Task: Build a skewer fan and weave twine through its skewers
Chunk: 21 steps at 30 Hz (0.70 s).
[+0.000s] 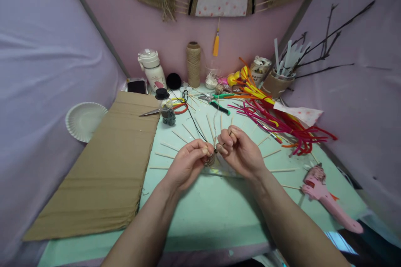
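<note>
My left hand [191,159] is closed in a pinch, and a thin black cord [196,121] runs down from the back of the table into its fingertips. Just to the right, my right hand [240,150] is raised a little higher with thumb and fingers pressed together; what they grip is too small to make out. Between the hands hangs a bundle of brown twine [210,159], partly covered by my fingers. Beneath them lies a half-round piece with thin wooden sticks [180,136] fanning outward. Its patterned middle [224,171] is mostly hidden.
Cardboard [103,167] covers the left side, near a paper plate [84,121]. Scissors [152,112] and a small jar [168,112] lie beyond my left hand. A twine spool [194,64] stands behind. Pipe cleaners [266,119] and a pink glue gun [328,200] are on the right.
</note>
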{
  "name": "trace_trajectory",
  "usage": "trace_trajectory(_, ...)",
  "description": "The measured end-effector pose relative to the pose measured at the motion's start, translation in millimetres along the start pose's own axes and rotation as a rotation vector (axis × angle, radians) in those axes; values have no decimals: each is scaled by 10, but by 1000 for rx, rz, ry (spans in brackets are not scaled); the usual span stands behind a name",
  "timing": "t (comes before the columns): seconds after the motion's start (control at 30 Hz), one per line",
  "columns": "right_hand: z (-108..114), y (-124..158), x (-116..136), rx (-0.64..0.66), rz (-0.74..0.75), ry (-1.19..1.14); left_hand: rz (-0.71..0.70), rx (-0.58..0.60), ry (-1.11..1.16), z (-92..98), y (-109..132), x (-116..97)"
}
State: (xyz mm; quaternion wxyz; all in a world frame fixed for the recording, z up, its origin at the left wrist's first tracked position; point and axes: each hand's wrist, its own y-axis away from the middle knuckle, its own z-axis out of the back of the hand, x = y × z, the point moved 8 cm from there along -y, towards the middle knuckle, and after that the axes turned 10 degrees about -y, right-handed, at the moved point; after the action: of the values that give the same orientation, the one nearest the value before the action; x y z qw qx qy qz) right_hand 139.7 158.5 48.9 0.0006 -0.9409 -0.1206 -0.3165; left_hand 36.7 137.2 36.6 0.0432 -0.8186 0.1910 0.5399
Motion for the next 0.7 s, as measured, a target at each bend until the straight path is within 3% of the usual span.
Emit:
trace_trajectory(0.13,-47,29,39,60,64,140,-173,-144,-103,118,31,-153)
trace_trajectory(0.27,-91,36,10,117,69,145,-295,-145,-266,77,59,-224)
trace_trajectory(0.53,-176,9,36,135,65,178,-226,-245,-423,155,53,-175)
trace_trajectory(0.7,-157,4,157,73,110,534,-222,-422,-408,333,106,-275)
